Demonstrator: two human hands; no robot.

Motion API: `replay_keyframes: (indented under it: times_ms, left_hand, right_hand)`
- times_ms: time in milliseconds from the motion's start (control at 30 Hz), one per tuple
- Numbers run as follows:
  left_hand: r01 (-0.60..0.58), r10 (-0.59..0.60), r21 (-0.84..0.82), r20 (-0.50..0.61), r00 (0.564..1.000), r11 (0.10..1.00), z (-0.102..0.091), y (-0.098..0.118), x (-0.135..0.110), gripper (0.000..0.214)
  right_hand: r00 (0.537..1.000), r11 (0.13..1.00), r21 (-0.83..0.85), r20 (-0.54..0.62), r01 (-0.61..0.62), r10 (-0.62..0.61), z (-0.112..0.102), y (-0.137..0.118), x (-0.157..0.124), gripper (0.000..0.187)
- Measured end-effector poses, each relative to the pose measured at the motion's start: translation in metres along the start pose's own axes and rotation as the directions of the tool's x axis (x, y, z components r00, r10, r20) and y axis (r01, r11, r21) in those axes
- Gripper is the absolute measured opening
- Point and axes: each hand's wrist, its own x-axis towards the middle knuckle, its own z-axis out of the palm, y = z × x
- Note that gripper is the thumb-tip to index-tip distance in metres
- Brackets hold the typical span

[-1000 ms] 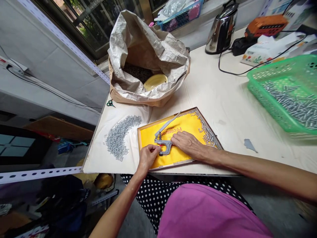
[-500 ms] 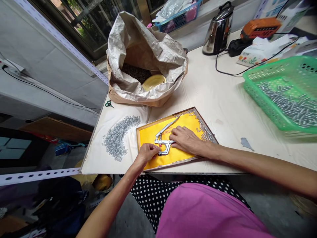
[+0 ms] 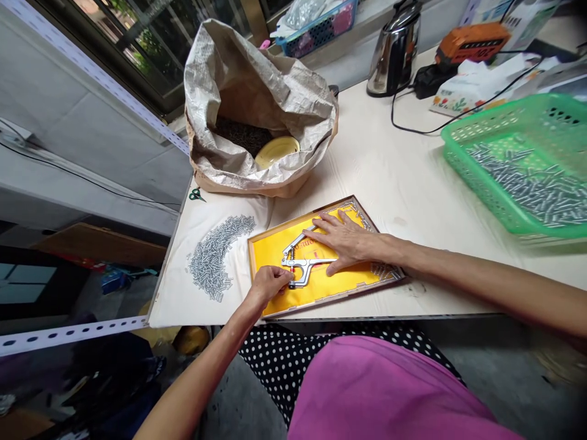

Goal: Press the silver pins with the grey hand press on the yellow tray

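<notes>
Silver hand press pliers (image 3: pixel 300 263) with a spring and a red part lie in a shallow wooden tray (image 3: pixel 293 311) lined in yellow. My left hand (image 3: pixel 269 284) is closed in a pinch at the jaw end of the pliers; whatever its fingertips hold is hidden. Over the two handles my right hand (image 3: pixel 346 241) spreads its fingers, fingertips touching or just above the upper handle, thumb by the lower one. Small metal springs (image 3: pixel 385 271) rest along the tray's right side, partly under my right wrist.
A curved heap of small springs (image 3: pixel 215 253) lies left of the tray. Behind stands an open sack (image 3: pixel 261 174) with a yellow dish (image 3: pixel 277 150) inside. A green basket (image 3: pixel 499 220) of metal pieces is at right, a kettle (image 3: pixel 395 52) at the back, scissors (image 3: pixel 197 195) at left.
My right hand has opened from its bent-finger hold beside the pliers and now stretches across both handles. My left hand stays pinched at the jaw. The whole view has shifted slightly.
</notes>
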Motion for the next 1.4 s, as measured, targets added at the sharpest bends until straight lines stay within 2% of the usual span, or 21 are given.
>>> replay_keyframes:
  times_ms: [333, 400, 467, 533, 600, 667, 733, 800, 900, 1033, 1200, 1333, 1400]
  left_hand:
    - [-0.021, 0.021, 0.018, 0.001, 1.000, 1.000, 0.000, -0.002, -0.001, 0.047]
    - [-0.037, 0.041, 0.091, -0.041, 0.998, 0.995, 0.001, -0.002, -0.005, 0.046]
    - [-0.098, 0.146, 0.261, -0.168, 0.975, 0.960, 0.006, 0.000, -0.012, 0.037]
    - [-0.210, 0.358, 0.469, -0.250, 0.900, 0.858, 0.014, 0.005, -0.017, 0.027]
    - [-0.345, 0.557, 0.618, -0.184, 0.810, 0.706, 0.025, 0.012, -0.015, 0.036]
    - [-0.465, 0.657, 0.678, -0.036, 0.753, 0.570, 0.033, 0.023, -0.004, 0.057]
    - [-0.543, 0.674, 0.689, 0.106, 0.731, 0.481, 0.036, 0.033, 0.012, 0.071]
    - [-0.587, 0.648, 0.688, 0.220, 0.729, 0.427, 0.032, 0.042, 0.028, 0.074]
    - [-0.609, 0.619, 0.702, 0.302, 0.725, 0.370, 0.023, 0.050, 0.042, 0.071]
    - [-0.576, 0.627, 0.731, 0.263, 0.733, 0.366, 0.020, 0.051, 0.043, 0.059]
    - [-0.573, 0.680, 0.697, 0.165, 0.714, 0.432, 0.025, 0.045, 0.041, 0.046]
    - [-0.591, 0.687, 0.662, 0.155, 0.710, 0.461, 0.027, 0.041, 0.040, 0.026]
    - [-0.585, 0.671, 0.665, 0.167, 0.723, 0.465, 0.027, 0.042, 0.040, 0.021]
  right_hand:
    - [0.995, 1.000, 0.009, -0.096, 0.004, -0.003, -0.005, -0.008, 0.001, 0.085]
    - [0.994, 0.999, 0.032, -0.110, 0.002, 0.002, -0.005, -0.009, 0.000, 0.080]
    - [0.993, 0.999, 0.051, -0.114, 0.000, 0.006, -0.005, -0.011, -0.001, 0.076]
    - [0.995, 0.998, 0.059, -0.102, 0.002, 0.005, -0.005, -0.013, -0.002, 0.073]
    - [0.997, 0.998, 0.066, -0.083, 0.005, 0.001, -0.006, -0.015, -0.003, 0.073]
    - [0.998, 0.996, 0.084, -0.066, -0.001, 0.007, -0.007, -0.016, -0.003, 0.075]
    - [0.998, 0.994, 0.106, -0.051, -0.014, 0.019, -0.009, -0.014, -0.002, 0.078]
    - [1.000, 0.994, 0.106, -0.019, -0.011, 0.013, -0.011, -0.012, -0.002, 0.082]
    - [0.999, 0.998, 0.064, 0.038, -0.016, 0.013, -0.014, -0.008, -0.002, 0.074]
    - [0.997, 0.997, 0.006, -0.012, -0.083, 0.083, -0.018, -0.010, -0.003, 0.049]
    - [0.997, 0.998, 0.011, -0.046, -0.061, 0.061, -0.016, -0.013, -0.003, 0.039]
    - [0.998, 0.997, 0.032, -0.015, -0.067, 0.068, -0.012, -0.020, 0.003, 0.020]
    - [0.995, 0.995, 0.036, 0.023, -0.096, 0.095, -0.011, -0.025, 0.005, 0.020]
